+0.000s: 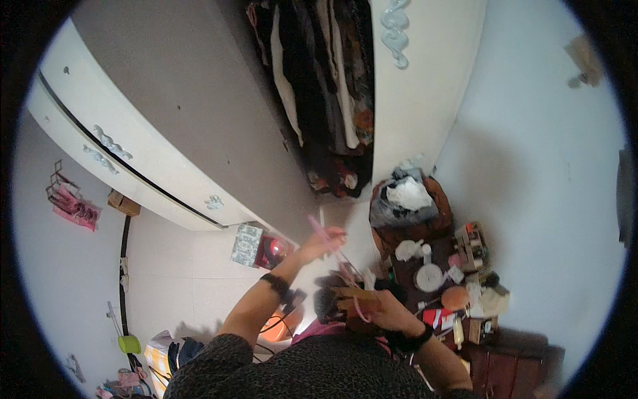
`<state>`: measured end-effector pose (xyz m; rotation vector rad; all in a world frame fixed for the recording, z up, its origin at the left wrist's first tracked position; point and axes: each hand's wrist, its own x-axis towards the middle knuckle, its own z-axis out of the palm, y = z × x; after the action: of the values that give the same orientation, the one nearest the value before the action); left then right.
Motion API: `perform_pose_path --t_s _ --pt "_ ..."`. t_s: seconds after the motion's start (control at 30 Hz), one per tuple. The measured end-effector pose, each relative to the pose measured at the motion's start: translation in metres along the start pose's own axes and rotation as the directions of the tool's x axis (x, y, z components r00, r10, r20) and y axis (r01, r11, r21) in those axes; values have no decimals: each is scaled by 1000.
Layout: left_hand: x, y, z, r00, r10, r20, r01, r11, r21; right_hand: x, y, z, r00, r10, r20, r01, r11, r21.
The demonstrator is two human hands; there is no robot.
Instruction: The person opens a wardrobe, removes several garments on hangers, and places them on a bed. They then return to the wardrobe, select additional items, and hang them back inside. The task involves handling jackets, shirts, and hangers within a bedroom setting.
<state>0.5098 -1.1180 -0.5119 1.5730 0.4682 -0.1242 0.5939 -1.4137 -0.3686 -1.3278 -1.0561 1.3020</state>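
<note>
A pink clothes hanger (350, 265) slants between my hands in front of my body. My left hand (319, 245) grips one end of it, and that end sticks up past the fingers. My right hand (386, 310) is lower and closer to my body, holding the hanger by its other part. The curved pink hook shows beside the fingers of that hand. A dark bundle of cloth (326, 299), blurred, hangs by the right hand. Its shape and how it meets the hanger cannot be made out.
Dark and light clothes (324, 75) hang inside an open wardrobe ahead, its pale door (149, 149) swung out on the left. A stool or chair piled with cloth (411, 199) stands right of it. Farther right, a dark dresser top (406, 272) carries several small items. Boxes (246, 244) lie on the floor.
</note>
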Motion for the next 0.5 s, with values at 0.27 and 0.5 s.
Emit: perform_pose_path --t_s 0.27,0.5 --pt "159 27 -11 894 -192 405 202 979 18 -23 29 -54 946 223 -235 -193 971 143" --pt "364 -33 -12 914 -279 294 -10 710 704 18 67 -100 871 363 -332 -280 921 271"
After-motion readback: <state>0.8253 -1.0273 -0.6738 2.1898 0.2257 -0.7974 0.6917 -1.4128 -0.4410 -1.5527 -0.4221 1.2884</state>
